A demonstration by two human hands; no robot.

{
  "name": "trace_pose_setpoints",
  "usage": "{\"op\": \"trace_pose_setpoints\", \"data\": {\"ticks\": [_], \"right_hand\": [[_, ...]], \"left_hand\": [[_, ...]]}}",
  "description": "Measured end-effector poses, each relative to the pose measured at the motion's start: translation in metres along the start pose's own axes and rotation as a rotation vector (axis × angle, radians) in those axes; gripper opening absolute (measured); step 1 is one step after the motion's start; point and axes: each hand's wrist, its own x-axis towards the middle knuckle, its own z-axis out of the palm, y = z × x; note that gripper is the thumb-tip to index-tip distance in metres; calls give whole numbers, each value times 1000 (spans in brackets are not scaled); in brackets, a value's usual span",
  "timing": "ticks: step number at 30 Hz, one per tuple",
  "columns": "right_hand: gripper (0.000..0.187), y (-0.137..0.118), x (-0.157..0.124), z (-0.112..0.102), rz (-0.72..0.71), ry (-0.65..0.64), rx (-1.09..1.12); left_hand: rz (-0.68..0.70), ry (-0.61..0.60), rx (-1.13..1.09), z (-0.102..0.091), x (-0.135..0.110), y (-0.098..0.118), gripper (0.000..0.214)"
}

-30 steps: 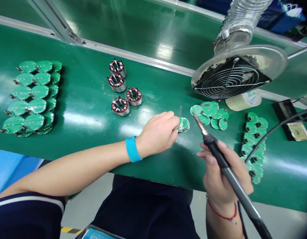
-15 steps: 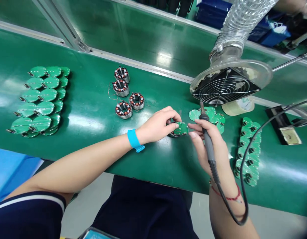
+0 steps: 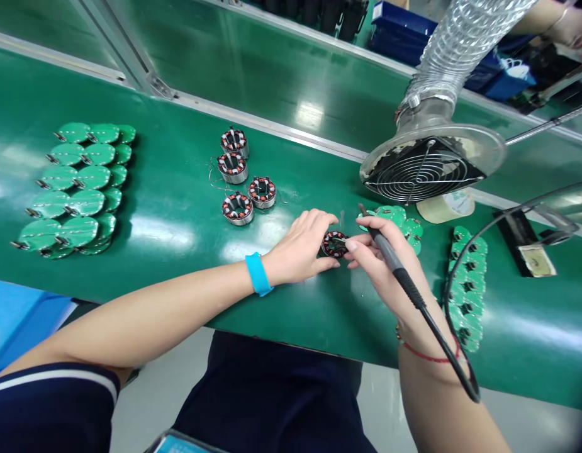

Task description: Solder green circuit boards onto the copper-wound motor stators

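Observation:
My left hand [image 3: 301, 246], with a blue wristband, curls its fingers round a small wound motor stator [image 3: 333, 244] on the green belt [image 3: 177, 220]. My right hand [image 3: 380, 264] grips a black soldering iron [image 3: 389, 258] while its thumb and forefinger touch the stator's right side. The iron's tip points up and left, over a loose pile of round green circuit boards [image 3: 404, 220].
Several more stators [image 3: 241, 182] stand left of my hands. Rows of green boards [image 3: 76, 189] lie at far left and another row [image 3: 467, 283] at right. A fume extractor fan [image 3: 432, 160] on a ribbed hose hangs above. A tape roll [image 3: 446, 206] and a black stand [image 3: 526, 245] sit beyond.
My right hand came in from the lower right with the iron and met my left hand. The green board my left hand pinched has given way to a stator with its windings facing up.

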Motion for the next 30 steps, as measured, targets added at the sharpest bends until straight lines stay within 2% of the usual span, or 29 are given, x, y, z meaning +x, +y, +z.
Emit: {"op": "trace_pose_setpoints", "data": {"ticks": [3,8,12,15,19,22,24,27,30], "right_hand": [[43,-4,6,3,13,-2,32],[47,-17,21,8,39,11,55],[46,-17,27,9,75,21,134],[42,-14,22,9,76,73,164],[41,-7,8,8,2,155,89],[40,-2,-1,6,-13,171,42],[40,1,-5,4,-23,171,28],[39,7,-6,2,-51,180,29],[37,12,-4,3,-61,185,44]], "left_hand": [[-93,-85,-47,5,1,-1,46],[-86,-125,-143,4,3,-4,55],[-84,-136,-163,3,5,-3,56],[-106,-150,-136,2,7,-1,56],[-67,-178,-123,1,4,1,48],[-40,-109,-156,1,0,2,34],[-16,-54,-114,2,-2,3,21],[88,-36,89,3,-3,4,5],[216,-60,326,4,-3,2,21]]}}
